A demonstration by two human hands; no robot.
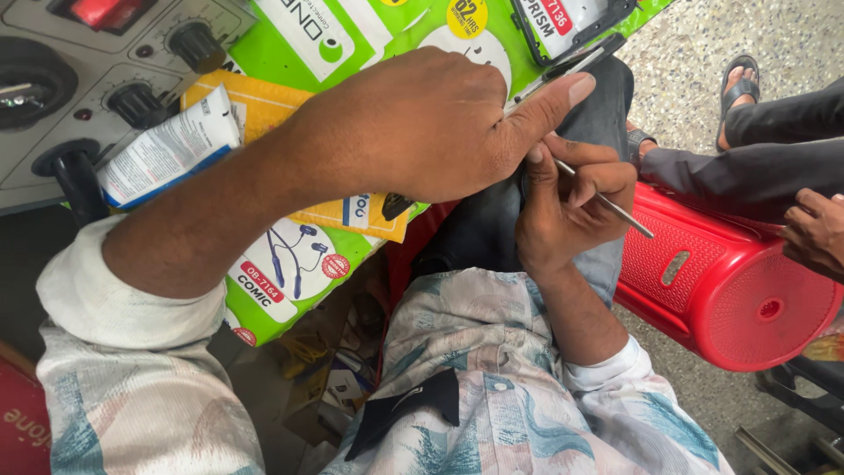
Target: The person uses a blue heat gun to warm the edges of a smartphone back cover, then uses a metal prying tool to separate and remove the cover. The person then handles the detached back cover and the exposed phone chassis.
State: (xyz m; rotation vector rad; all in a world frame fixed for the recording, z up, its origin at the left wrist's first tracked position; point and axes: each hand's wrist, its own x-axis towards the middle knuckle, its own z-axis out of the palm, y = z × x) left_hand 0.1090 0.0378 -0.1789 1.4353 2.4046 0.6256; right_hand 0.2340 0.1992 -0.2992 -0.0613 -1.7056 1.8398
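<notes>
The thin metal tool [607, 200] is a slim, silvery rod, straight, with a pointed free end angled down toward the red plastic stool [738, 281]. The right hand [567, 207] has its fingers closed around the rod near its upper end, just above the person's lap. The left hand [422, 123] lies directly over that grip, its thumb [549, 105] stretched out and touching the right hand's fingers; whether the left fingers hold anything cannot be told, as they are hidden beneath the hand. Left of the stool, green printed packaging [299, 264] and a white tube [167, 149] crowd the surface. Right of the stool, another person's hand [813, 230] rests near its edge, leaving little room there.
</notes>
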